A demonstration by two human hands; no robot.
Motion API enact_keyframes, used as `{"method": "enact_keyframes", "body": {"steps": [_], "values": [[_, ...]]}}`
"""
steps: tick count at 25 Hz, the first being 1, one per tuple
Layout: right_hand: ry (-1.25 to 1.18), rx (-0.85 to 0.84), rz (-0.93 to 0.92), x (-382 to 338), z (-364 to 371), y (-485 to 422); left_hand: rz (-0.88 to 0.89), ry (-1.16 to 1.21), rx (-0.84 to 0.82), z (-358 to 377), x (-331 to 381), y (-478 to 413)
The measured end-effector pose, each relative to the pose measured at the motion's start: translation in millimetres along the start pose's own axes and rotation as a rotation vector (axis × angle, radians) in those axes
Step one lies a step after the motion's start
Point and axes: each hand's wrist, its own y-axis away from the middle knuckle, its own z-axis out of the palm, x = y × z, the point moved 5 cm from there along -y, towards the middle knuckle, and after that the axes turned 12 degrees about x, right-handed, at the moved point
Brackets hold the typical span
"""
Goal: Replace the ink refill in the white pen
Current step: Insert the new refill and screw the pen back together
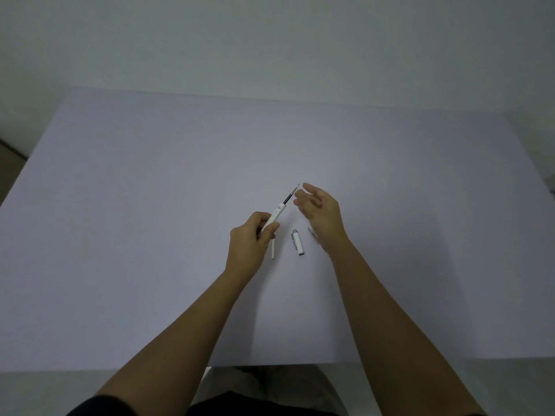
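Observation:
My left hand (255,238) grips the white pen barrel (274,217), tilted up to the right. A dark ink refill (290,196) sticks out of the barrel's upper end, its thin tip pointing up. My right hand (321,211) hovers just right of the refill tip with fingers spread, holding nothing. The white pen cap (298,242) with a silver clip lies on the table between my hands. A thin white tube (273,249) lies below my left hand, partly hidden. A small silvery part (312,234) lies half hidden under my right wrist.
The pale lilac table (150,235) fills the view, with its far edge against a white wall and its near edge close to my body. My lap shows below the near edge.

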Motion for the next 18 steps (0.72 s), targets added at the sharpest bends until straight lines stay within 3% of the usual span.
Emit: {"method": "enact_keyframes", "body": {"steps": [5,7,13,15,16,18], "values": [[0.595,0.207,-0.119,30,-34,-14,-0.032,0.039,0.006,-2,3,-1],[0.784,0.159,-0.122,49,-40,-15,-0.045,0.045,0.007,-3,2,0],[1.009,0.092,-0.195,66,-33,-12,-0.03,0.038,0.01,-11,4,-2],[0.931,0.17,-0.174,58,-30,-10,-0.025,0.019,0.012,-14,2,-1],[0.775,0.228,-0.111,52,-31,-9,-0.021,0.009,0.011,-15,1,-1],[0.236,0.244,0.125,43,-27,-8,-0.015,-0.009,-0.001,-16,-3,1]]}}
